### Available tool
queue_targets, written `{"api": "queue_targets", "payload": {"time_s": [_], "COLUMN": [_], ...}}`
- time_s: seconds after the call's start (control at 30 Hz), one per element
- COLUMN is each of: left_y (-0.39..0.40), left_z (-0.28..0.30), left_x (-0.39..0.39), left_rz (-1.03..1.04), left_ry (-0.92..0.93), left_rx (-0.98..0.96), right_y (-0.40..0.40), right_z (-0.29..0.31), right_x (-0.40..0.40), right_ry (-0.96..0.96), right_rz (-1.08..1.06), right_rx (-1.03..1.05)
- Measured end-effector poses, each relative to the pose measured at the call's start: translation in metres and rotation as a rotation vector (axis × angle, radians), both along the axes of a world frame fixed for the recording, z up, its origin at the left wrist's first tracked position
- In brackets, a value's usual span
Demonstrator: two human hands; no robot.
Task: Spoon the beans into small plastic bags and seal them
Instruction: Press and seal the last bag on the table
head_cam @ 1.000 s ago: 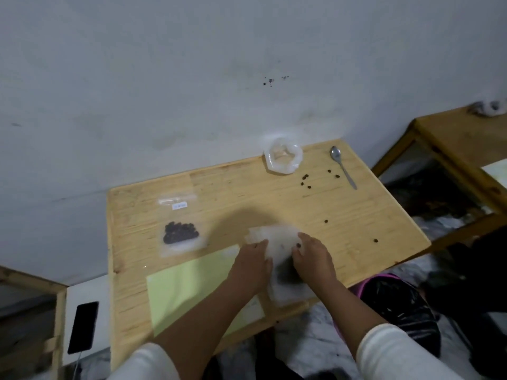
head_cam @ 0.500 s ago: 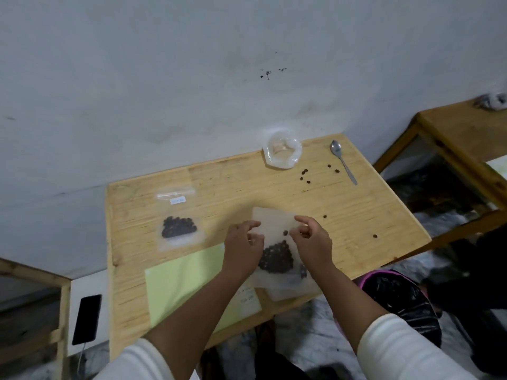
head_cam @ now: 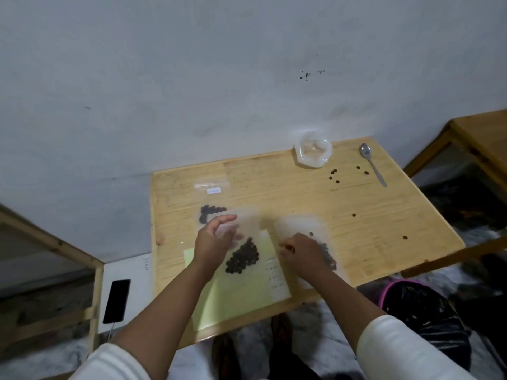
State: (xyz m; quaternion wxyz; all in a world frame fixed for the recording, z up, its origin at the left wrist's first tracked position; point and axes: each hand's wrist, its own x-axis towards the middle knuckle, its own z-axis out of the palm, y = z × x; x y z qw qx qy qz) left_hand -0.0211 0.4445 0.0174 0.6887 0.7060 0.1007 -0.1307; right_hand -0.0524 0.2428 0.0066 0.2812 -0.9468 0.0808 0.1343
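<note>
Plastic bag of beans point(head_cam: 242, 257) carried leftward by left hand point(head_cam: 214, 242); hands now apart.

Label point(head_cam: 214, 190) print too small; right hand point(head_cam: 303, 252) blurred.

Two bare forearms, white long sleeves point(head_cam: 406, 349) pushed up toward the elbows, no rings or watch visible

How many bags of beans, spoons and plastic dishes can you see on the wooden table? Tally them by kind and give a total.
Bags of beans: 3 (far bag, middle bag, right bag)
Spoon: 1
Plastic dish: 1
Total: 5
</note>
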Motion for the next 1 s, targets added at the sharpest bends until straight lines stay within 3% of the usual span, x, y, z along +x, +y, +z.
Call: {"api": "queue_targets", "payload": {"time_s": [0.2,0.37,0.53,0.63,0.73,0.87,1.0], "left_y": [0.032,0.041,0.046,0.046,0.049,0.051,0.054], "left_z": [-0.007,-0.007,-0.005,-0.001,0.002,0.011,0.025], "left_x": [-0.014,-0.023,-0.026,-0.027,-0.023,-0.014,-0.005], "left_rz": [0.050,0.048,0.018,0.022,0.003,0.027,0.029], "left_ry": [-0.002,0.010,0.025,0.020,0.011,-0.015,-0.072], "left_rx": [0.001,-0.028,-0.049,-0.065,-0.072,-0.038,0.023], "right_y": [0.010,0.021,0.023,0.027,0.038,0.067,0.100], "right_z": [-0.027,-0.032,-0.036,-0.028,-0.004,0.043,0.072], "right_x": [-0.011,-0.010,-0.006,-0.004,0.009,0.025,0.032], "right_ry": [-0.008,-0.150,-0.170,-0.187,-0.246,-0.375,-0.343], "right_rz": [0.140,0.101,0.131,0.063,-0.029,0.125,0.246], "right_rx": [-0.274,-0.303,-0.370,-0.254,0.013,0.191,0.177]}}
